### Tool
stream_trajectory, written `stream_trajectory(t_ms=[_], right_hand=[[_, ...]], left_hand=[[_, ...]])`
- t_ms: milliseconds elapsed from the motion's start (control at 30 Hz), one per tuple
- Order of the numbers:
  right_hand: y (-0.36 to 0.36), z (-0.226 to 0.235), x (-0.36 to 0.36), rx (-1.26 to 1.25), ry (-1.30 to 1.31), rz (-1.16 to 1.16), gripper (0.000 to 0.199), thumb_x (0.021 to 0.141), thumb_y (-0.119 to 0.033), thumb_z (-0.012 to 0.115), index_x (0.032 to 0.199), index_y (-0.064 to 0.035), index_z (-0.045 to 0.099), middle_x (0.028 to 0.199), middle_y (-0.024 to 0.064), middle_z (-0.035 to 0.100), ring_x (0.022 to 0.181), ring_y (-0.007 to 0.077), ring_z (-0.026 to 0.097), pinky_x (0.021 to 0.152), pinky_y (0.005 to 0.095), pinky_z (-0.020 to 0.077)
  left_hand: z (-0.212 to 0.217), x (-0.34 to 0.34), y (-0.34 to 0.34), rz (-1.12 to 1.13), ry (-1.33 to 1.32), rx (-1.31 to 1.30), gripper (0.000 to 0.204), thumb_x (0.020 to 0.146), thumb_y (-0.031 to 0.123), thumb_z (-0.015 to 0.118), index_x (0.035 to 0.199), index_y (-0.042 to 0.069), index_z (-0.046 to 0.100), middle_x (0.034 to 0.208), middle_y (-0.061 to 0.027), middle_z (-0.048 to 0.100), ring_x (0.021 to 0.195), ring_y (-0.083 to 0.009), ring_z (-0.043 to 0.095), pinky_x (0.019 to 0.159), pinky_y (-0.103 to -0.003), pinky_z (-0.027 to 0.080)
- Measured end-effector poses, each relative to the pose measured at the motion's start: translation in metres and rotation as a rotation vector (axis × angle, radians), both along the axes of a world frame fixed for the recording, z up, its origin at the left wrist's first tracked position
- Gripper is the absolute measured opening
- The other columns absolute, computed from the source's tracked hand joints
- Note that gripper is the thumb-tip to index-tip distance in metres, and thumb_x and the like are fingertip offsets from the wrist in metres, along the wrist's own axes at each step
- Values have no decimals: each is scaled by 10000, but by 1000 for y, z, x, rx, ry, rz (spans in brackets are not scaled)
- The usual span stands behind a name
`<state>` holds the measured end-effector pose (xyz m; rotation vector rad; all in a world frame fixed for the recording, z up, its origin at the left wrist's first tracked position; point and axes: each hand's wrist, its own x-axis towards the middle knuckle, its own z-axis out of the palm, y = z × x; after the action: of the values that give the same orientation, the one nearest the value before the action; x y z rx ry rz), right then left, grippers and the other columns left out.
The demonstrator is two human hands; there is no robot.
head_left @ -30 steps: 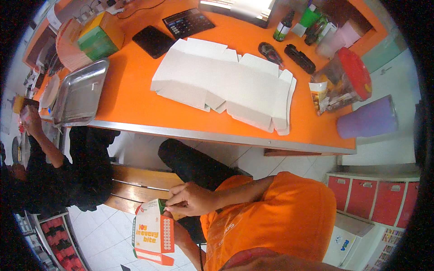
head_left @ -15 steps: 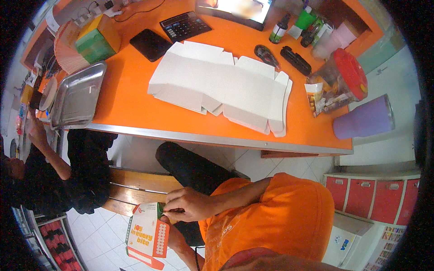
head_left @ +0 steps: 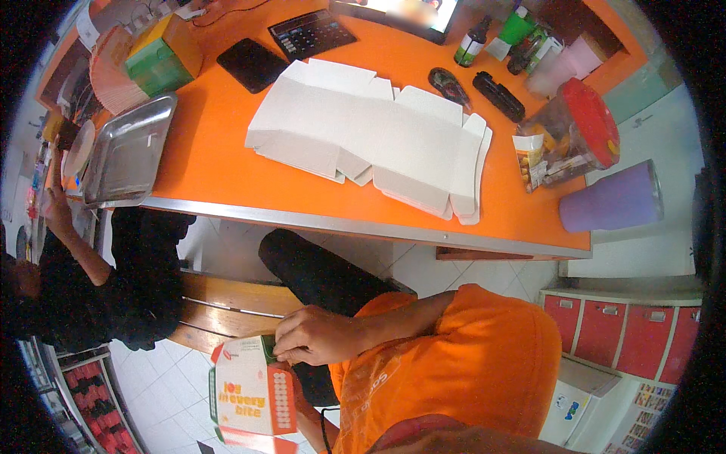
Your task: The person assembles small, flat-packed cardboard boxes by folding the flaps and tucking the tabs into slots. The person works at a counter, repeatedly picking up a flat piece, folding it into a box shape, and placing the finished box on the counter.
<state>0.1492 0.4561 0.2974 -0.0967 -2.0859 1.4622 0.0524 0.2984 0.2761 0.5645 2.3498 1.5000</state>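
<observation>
My right hand has its curled fingers on the green corner of a printed cardboard food box. The box is white with orange and green panels, and its flaps stick out at the ends. My left hand is mostly behind the box, gripping its near side, with a dark cord around the wrist. Both hands are low over my lap, below the table edge. A stack of flat, unfolded white cardboard box blanks lies on the orange table, apart from my hands.
Left on the table are a metal tray and a green-yellow box. A calculator and black tablet lie behind; a red-lidded jar and purple tumbler stand right. Another person's arm shows at left, beside a wooden bench.
The box has turned a little in my hands, and its lower orange flap now faces up more broadly. My right hand stays at the green corner. The other person's arm has shifted slightly.
</observation>
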Motion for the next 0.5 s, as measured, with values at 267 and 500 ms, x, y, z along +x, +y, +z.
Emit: stream_trajectory(t_ms=[267, 500], right_hand=[[20, 13, -7, 98, 27, -81, 329, 768, -279, 794, 762, -32, 577, 903, 110, 575, 785, 270, 599, 698, 397, 498], [6, -32, -25, -178, 55, 79, 457, 758, -379, 814, 934, -40, 564, 1025, 144, 573, 891, 269, 608, 742, 386, 525]], left_hand=[[5, 2, 6, -27, -55, 67, 407, 864, 262, 710, 1148, 4, 574, 1092, -138, 545, 945, -261, 531, 805, -413, 461], [18, 9, 14, -75, -162, 151, 445, 854, 272, 713, 1187, 14, 569, 1151, -138, 534, 995, -269, 528, 851, -420, 461]])
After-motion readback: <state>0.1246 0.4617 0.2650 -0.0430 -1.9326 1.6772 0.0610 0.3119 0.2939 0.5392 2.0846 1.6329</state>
